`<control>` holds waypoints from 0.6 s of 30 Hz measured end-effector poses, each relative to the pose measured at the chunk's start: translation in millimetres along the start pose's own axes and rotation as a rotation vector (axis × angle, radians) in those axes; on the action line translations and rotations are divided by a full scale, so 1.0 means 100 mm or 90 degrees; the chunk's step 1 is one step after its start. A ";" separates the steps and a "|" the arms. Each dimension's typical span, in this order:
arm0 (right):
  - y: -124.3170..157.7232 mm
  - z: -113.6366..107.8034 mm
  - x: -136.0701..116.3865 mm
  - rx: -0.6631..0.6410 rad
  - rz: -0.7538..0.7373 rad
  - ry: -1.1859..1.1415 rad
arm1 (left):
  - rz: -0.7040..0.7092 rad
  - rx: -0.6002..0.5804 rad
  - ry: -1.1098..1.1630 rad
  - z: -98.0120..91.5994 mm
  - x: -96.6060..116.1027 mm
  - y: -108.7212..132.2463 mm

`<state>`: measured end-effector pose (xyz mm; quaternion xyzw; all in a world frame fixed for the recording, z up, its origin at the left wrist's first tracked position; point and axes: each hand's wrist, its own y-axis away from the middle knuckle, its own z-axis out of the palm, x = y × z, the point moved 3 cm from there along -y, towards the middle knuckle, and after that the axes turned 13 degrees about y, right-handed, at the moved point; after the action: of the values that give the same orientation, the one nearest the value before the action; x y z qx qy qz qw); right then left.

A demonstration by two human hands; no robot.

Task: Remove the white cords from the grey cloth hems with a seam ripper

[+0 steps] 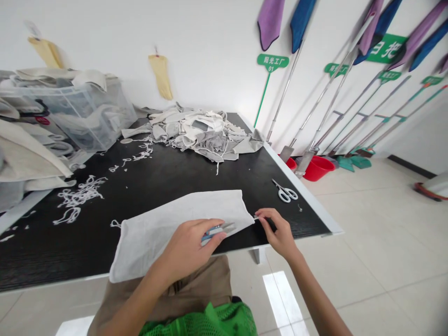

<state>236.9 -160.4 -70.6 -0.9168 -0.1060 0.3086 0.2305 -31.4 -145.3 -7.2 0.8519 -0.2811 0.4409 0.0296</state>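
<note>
A whitish cloth piece (175, 212) lies flat along the front of the black table, its near left part reaching past the edge toward the lap. Over its right part, my left hand (192, 242) is closed around blue-handled thread snips (212, 232), whose blades point right. My right hand (278, 231) pinches a short thread end (256, 216) at the cloth's right corner. Another loose thread tail (115, 224) sticks out at the cloth's left corner. White-handled scissors (286, 192) lie behind my right hand, apart from it.
A heap of grey and white cloths (199, 128) covers the table's back. Cut threads (82, 191) are scattered at left, near a clear plastic bin (87, 112) full of cloths. Mops (327, 102) lean against the wall beyond the right edge, by a red basin (318, 169).
</note>
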 end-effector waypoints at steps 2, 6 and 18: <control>0.04 -0.01 0.02 0.006 0.025 0.005 | 0.022 -0.003 -0.036 0.04 0.03 -0.11; 0.11 -0.01 0.06 0.054 0.030 0.050 | 0.073 -0.042 -0.093 0.18 0.12 -0.28; 0.13 -0.03 0.08 0.108 0.010 0.047 | 0.166 -0.135 -0.252 0.48 0.33 -0.67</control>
<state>245.9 -169.8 -78.6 -0.9055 -0.0640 0.2844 0.3083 52.4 -118.3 2.2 0.8704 -0.4333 0.2337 0.0063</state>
